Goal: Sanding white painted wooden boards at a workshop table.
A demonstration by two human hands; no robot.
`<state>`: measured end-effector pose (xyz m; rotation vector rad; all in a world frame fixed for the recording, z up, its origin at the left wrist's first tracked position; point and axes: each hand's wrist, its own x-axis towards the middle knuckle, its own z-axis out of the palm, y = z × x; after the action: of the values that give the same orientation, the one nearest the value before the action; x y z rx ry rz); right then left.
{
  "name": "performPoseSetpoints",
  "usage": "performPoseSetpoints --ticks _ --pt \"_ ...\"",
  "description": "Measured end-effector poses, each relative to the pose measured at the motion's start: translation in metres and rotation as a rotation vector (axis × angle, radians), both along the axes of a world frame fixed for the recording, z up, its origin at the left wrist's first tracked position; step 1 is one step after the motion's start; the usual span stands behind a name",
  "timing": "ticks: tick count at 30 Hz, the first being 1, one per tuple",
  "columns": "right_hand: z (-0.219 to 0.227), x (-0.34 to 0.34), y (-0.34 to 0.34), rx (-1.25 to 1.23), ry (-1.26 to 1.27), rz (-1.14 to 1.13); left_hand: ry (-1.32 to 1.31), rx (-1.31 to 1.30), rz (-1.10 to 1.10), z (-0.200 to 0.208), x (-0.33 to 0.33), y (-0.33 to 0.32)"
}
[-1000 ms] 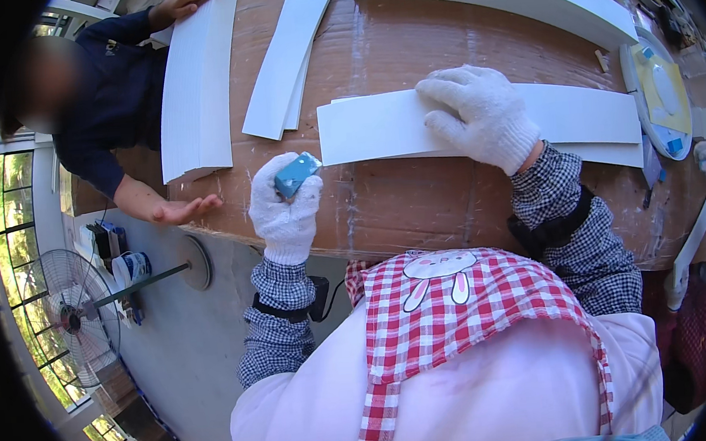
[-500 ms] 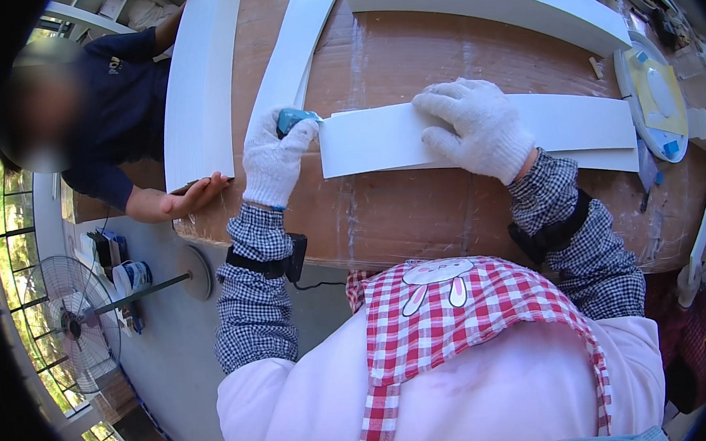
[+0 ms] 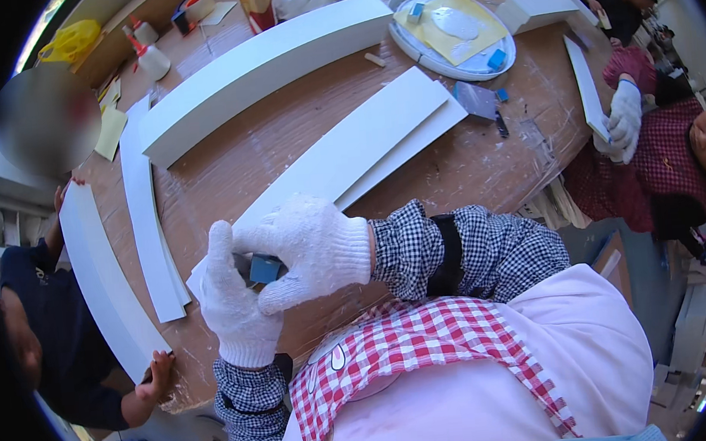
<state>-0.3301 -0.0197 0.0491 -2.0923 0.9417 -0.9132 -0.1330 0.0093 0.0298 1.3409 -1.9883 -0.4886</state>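
Both my hands wear white knitted gloves and meet at the near left end of a white strip (image 3: 363,137) lying on the table. A small blue block (image 3: 265,268) shows in the gap between them. My left hand (image 3: 240,312) is closed at the block, one finger pointing up along the strip's end. My right hand (image 3: 314,248) curls around the block from the other side, its thumb below and fingers above, touching the left glove. The gloves hide part of the block and the strip's end. A second white strip (image 3: 402,154) lies under the first, fanned out.
A brown table (image 3: 280,135) bears a long white stack (image 3: 275,69), more strips (image 3: 150,220) and a white oval tray (image 3: 502,64) with yellow paper. A grey block (image 3: 475,101) sits beside it. Co-workers hold a white stack (image 3: 108,269) at left and a strip (image 3: 585,86) at right.
My view has turned to the right. My right hand has left the middle of the strip and joined my left hand at the strip's end, around the blue block.
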Motion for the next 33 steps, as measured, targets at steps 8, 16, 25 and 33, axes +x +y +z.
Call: performPoseSetpoints --ticks 8,16,25,33 --pt "-0.006 -0.100 0.019 0.231 -0.123 -0.370 -0.070 -0.031 -0.309 0.029 -0.057 -0.014" --pt "-0.072 -0.154 0.038 0.802 -0.883 -0.080 -0.638 0.347 -0.113 0.007 -0.019 -0.055" --pt "-0.144 -0.219 0.106 0.687 -1.523 -0.091 -0.649 0.451 -0.413 0.007 -0.016 -0.095" --pt "-0.134 -0.216 0.088 0.692 -1.437 0.011 -0.653 0.260 -0.181 -0.014 0.033 -0.057"
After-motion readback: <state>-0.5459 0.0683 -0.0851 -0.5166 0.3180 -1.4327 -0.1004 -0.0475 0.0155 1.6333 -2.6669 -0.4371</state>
